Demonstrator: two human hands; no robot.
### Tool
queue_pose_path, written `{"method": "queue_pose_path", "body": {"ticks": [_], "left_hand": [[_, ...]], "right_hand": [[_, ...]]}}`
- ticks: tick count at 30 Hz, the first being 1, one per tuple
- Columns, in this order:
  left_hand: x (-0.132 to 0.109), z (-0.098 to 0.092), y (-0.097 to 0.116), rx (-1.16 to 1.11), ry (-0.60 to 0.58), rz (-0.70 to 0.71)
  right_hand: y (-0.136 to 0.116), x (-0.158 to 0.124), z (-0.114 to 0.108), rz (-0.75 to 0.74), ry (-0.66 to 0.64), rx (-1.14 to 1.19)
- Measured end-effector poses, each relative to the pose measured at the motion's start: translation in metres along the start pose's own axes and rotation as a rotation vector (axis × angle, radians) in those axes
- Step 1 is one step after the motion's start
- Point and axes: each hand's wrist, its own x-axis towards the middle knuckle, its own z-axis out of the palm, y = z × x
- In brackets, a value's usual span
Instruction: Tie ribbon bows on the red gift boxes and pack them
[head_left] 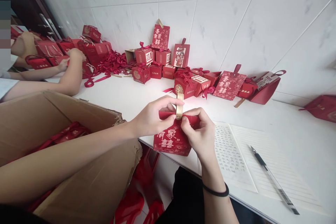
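A red gift box with white characters stands at the table's front edge, between my two hands. From its top rises a gold ribbon loop. My left hand pinches this loop, thumb low and fingers behind it. My right hand grips the box's top right edge, with the thumb in front and fingers over the top. A black band circles my right wrist. The lower part of the box shows below my hands; its back is hidden.
Finished-looking red boxes and a heap of red ribbon line the tiled wall. An open cardboard carton sits at my left. A notebook and pen lie at right. Another person's arms reach among boxes at far left.
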Motion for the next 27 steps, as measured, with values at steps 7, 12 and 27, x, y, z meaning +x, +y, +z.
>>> {"method": "queue_pose_path", "body": {"ticks": [7,12,27], "left_hand": [[-0.0002,0.0002,0.0007,-0.024,0.003,-0.034],[-0.0003,0.0007,-0.0005,-0.014,-0.002,-0.013],[0.0013,-0.0002,-0.0008,-0.105,-0.026,-0.034]], "right_hand": [[-0.0001,0.0004,-0.0003,0.001,0.021,-0.021],[-0.0006,-0.0006,0.0000,-0.011,0.014,0.006],[-0.0019,0.0019,0.0003,0.001,-0.028,0.033]]}}
